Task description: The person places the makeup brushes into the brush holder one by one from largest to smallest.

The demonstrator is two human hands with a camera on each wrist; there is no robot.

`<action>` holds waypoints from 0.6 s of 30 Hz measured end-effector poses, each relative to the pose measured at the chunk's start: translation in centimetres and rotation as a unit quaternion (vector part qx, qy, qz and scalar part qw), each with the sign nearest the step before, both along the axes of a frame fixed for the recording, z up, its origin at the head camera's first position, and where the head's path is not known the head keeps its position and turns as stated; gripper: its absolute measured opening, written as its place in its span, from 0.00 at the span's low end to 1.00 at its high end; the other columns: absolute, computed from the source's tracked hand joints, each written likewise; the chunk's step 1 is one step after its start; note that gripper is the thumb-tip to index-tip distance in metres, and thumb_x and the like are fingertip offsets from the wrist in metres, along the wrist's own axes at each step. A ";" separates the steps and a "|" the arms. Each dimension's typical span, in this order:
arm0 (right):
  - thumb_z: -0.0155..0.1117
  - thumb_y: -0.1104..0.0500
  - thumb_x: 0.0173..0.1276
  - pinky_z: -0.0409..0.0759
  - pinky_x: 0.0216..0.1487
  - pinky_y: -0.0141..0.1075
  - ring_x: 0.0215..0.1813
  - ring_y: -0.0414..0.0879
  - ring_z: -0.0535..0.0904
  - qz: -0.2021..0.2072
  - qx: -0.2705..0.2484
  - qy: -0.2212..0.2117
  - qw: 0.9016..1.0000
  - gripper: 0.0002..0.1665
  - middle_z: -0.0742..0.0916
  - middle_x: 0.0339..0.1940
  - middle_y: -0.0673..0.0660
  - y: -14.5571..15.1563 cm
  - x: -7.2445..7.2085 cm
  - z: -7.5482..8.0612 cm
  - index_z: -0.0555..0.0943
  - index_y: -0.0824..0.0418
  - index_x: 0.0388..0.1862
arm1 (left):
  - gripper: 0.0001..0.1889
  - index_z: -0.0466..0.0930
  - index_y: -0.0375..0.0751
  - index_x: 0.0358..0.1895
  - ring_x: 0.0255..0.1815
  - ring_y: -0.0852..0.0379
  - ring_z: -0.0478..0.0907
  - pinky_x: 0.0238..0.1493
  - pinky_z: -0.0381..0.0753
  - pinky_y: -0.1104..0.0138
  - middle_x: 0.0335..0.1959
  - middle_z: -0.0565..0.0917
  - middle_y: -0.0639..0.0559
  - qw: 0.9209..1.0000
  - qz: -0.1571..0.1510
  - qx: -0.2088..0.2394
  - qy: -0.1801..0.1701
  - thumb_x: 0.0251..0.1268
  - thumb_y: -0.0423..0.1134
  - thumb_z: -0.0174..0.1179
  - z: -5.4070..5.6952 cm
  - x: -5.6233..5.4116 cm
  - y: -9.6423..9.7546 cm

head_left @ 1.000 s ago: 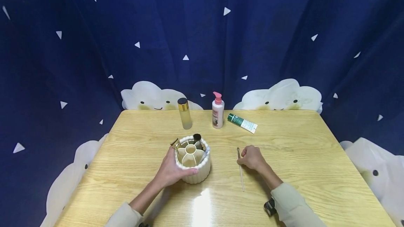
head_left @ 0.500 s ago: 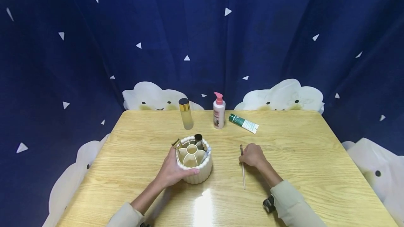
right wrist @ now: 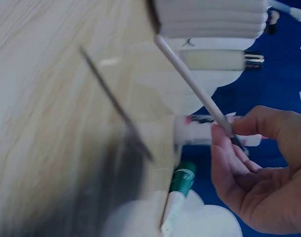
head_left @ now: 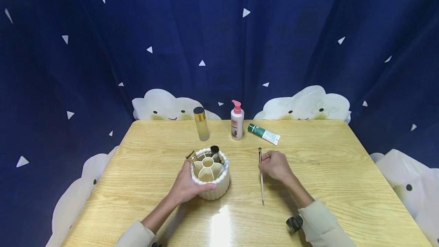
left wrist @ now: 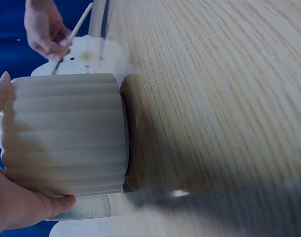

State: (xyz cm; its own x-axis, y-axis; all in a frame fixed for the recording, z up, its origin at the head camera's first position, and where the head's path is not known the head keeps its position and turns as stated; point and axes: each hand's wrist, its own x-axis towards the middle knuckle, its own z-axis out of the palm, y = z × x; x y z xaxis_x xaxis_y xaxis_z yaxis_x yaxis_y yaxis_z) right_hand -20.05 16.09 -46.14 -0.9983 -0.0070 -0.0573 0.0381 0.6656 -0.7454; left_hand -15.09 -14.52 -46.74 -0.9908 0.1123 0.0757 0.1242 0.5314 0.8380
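Note:
A cream ribbed round organizer [head_left: 219,186] with a beaded rim and several compartments stands on the table. My left hand [head_left: 188,183] grips its left side, thumb across the front, as the left wrist view also shows on the organizer wall [left wrist: 66,133]. A dark-tipped brush [head_left: 214,149] and a gold-coloured item [head_left: 191,157] poke out of it. To its right, my right hand [head_left: 275,166] pinches a slim makeup brush [head_left: 262,186] with a pale handle. In the right wrist view the brush [right wrist: 194,86] is raised off the table, its shadow lying apart below.
Behind the organizer stand a gold-and-black-capped bottle [head_left: 202,127] and a white pump bottle [head_left: 237,125] with a pink top. A green and white tube [head_left: 264,134] lies to their right. The wooden table [head_left: 326,155] ends at a dark blue curtain [head_left: 291,29].
My right hand has lifted the makeup brush off the table and moved slightly away from me, toward the tube. The left hand and the organizer stay in place.

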 end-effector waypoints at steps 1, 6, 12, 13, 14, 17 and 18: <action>0.62 0.65 0.48 0.76 0.24 0.31 0.23 0.40 0.79 -0.003 -0.003 0.013 1.000 0.10 0.85 0.22 0.55 -0.1 0.1 0.3 0.81 0.67 0.31 | 0.61 0.56 0.50 0.68 0.59 0.50 0.72 0.64 0.70 0.51 0.60 0.73 0.49 1.000 0.000 0.001 0.000 0.22 0.60 0.80 0.0 0.0 0.0; 0.62 0.65 0.49 0.78 0.29 0.28 0.25 0.38 0.79 -0.026 -0.022 0.069 0.997 0.11 0.87 0.26 0.56 -1.2 0.5 1.8 0.81 0.66 0.33 | 0.61 0.56 0.51 0.69 0.60 0.50 0.72 0.65 0.69 0.50 0.61 0.72 0.49 1.000 0.001 -0.002 0.001 0.22 0.60 0.79 -0.1 0.0 0.0; 0.64 0.65 0.53 0.79 0.31 0.22 0.27 0.33 0.79 -0.043 -0.102 0.108 0.988 0.10 0.87 0.31 0.59 -2.7 1.8 4.1 0.79 0.65 0.37 | 0.61 0.56 0.51 0.69 0.59 0.50 0.72 0.65 0.70 0.51 0.61 0.72 0.50 1.000 -0.002 0.001 0.001 0.22 0.60 0.80 0.0 0.0 0.0; 0.64 0.65 0.54 0.79 0.32 0.22 0.28 0.33 0.79 -0.043 -0.119 0.117 0.985 0.10 0.86 0.32 0.60 -3.0 2.1 4.6 0.79 0.65 0.37 | 0.61 0.56 0.51 0.69 0.59 0.51 0.72 0.65 0.69 0.51 0.61 0.72 0.50 1.000 -0.003 0.002 0.000 0.22 0.60 0.80 0.0 0.0 0.0; 0.65 0.66 0.55 0.80 0.32 0.22 0.28 0.33 0.79 -0.041 -0.136 0.126 0.982 0.10 0.87 0.32 0.61 -3.3 2.4 5.0 0.78 0.66 0.37 | 0.61 0.56 0.51 0.69 0.59 0.51 0.72 0.65 0.69 0.52 0.61 0.72 0.50 1.000 -0.004 0.004 0.000 0.22 0.60 0.80 0.0 0.0 0.0; 0.66 0.68 0.56 0.81 0.34 0.23 0.30 0.33 0.81 -0.031 -0.174 0.150 0.973 0.11 0.87 0.33 0.63 -4.0 3.2 5.9 0.77 0.67 0.38 | 0.61 0.56 0.51 0.68 0.59 0.51 0.72 0.65 0.70 0.51 0.60 0.72 0.50 1.000 -0.003 0.001 -0.001 0.22 0.60 0.80 0.0 -0.1 -0.1; 0.65 0.68 0.57 0.82 0.34 0.23 0.30 0.33 0.81 -0.027 -0.183 0.154 0.971 0.11 0.87 0.34 0.63 -4.3 3.5 6.1 0.77 0.67 0.39 | 0.61 0.56 0.52 0.68 0.59 0.51 0.72 0.65 0.70 0.52 0.60 0.72 0.50 1.000 -0.002 0.001 -0.001 0.22 0.60 0.80 0.0 -0.1 -0.1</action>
